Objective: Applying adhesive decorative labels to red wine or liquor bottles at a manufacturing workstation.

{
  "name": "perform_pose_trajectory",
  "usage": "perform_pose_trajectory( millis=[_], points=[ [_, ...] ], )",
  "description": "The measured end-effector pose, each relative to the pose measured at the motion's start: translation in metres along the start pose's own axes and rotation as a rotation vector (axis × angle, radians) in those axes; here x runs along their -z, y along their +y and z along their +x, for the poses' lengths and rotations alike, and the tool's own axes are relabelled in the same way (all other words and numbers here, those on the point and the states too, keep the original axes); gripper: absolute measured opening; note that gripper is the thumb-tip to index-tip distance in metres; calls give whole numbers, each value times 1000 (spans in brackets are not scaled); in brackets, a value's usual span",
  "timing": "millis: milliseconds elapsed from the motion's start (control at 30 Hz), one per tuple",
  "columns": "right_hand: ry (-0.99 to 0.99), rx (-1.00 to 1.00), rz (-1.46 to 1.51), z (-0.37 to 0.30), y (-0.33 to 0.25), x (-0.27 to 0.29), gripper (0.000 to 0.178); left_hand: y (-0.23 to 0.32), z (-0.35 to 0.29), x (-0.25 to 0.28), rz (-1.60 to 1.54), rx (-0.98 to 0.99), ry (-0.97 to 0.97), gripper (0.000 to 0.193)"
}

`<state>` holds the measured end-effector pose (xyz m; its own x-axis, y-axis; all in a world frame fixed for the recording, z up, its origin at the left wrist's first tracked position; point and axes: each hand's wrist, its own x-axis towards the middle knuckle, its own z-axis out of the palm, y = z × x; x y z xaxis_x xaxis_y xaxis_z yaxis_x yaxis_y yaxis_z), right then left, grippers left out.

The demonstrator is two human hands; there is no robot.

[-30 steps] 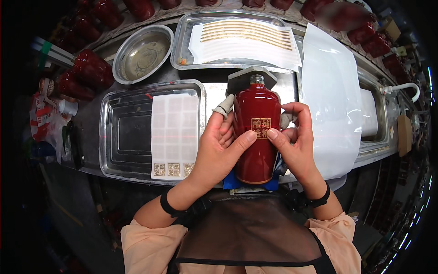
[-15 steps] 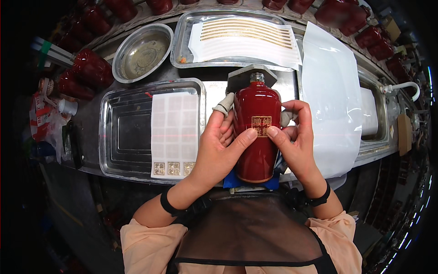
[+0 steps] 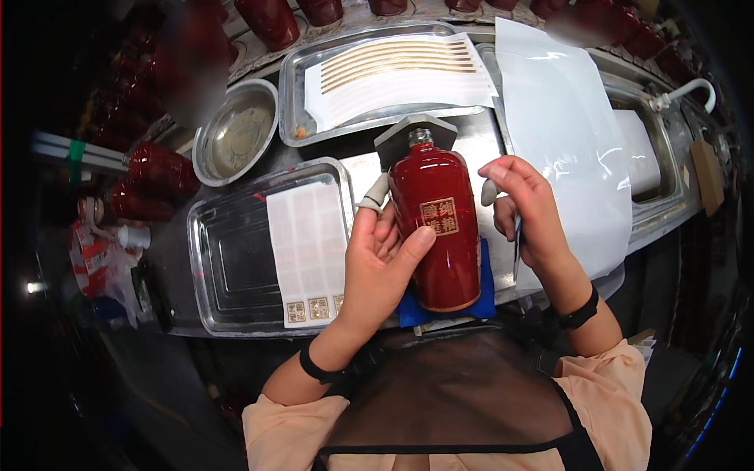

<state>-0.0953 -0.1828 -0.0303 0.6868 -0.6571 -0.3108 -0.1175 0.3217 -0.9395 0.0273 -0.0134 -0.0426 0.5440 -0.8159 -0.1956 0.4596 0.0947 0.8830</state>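
Note:
A glossy dark red glass bottle [image 3: 444, 271] lies tilted back, its open clear neck against a dark angular support [image 3: 436, 124] and its base over a blue pad [image 3: 488, 275]. A gold square decal [image 3: 438, 217] with characters sits on its front. My left hand [image 3: 378, 255] grips the bottle's left side, thumb on the decal's lower left edge and a pale finger cot on the index finger. Off the bottle's right side, my right hand [image 3: 532, 208] is raised, also with a finger cot. Its curled lower fingers hold a thin metal strip-like tool [image 3: 517, 253] pointing down.
A metal tray [image 3: 206, 259] at left holds a sheet with gold decals [image 3: 308, 235]. Behind are a round metal basin [image 3: 271, 118] and another tray [image 3: 294, 94] with gold strips. White plastic sheeting [image 3: 561, 149] and a sink [image 3: 667, 169] lie right; red bottles [image 3: 267, 22] line the back.
My right hand has come off the bottle and moved right, showing the thin tool. My left hand stays on the bottle. The whole view has turned slightly.

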Motion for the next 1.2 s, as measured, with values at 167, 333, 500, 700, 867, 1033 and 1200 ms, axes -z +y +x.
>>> perform_pose_trajectory(
  millis=[167, 333, 500, 700, 867, 1033, 1200],
  points=[
    [-10, -386, 550, 3, -3, 11, 26, 1, 0, -4, 4, 11, -10, 70],
    [43, 213, 23, -30, -31, -23, 21, -1, -1, -3, 12, -8, -7, 68],
    [-193, 608, -578, -25, -36, -23, 22, -4, -1, -5, 13, -17, -14, 67],
    [-188, 1239, -1008, -12, -37, -24, 23, -3, -3, 0, 33, -5, -5, 66],
    [-376, 975, -827, -41, -24, -24, 24, -3, -1, 3, -35, -27, -16, 57],
    [-130, 1306, -1191, -2, -48, -38, 23, -9, -6, 13, -102, -17, -28, 51],
    [-440, 1068, -1007, -33, -29, -62, 16, -4, -10, 14, -136, 71, 13, 50]
  ],
)
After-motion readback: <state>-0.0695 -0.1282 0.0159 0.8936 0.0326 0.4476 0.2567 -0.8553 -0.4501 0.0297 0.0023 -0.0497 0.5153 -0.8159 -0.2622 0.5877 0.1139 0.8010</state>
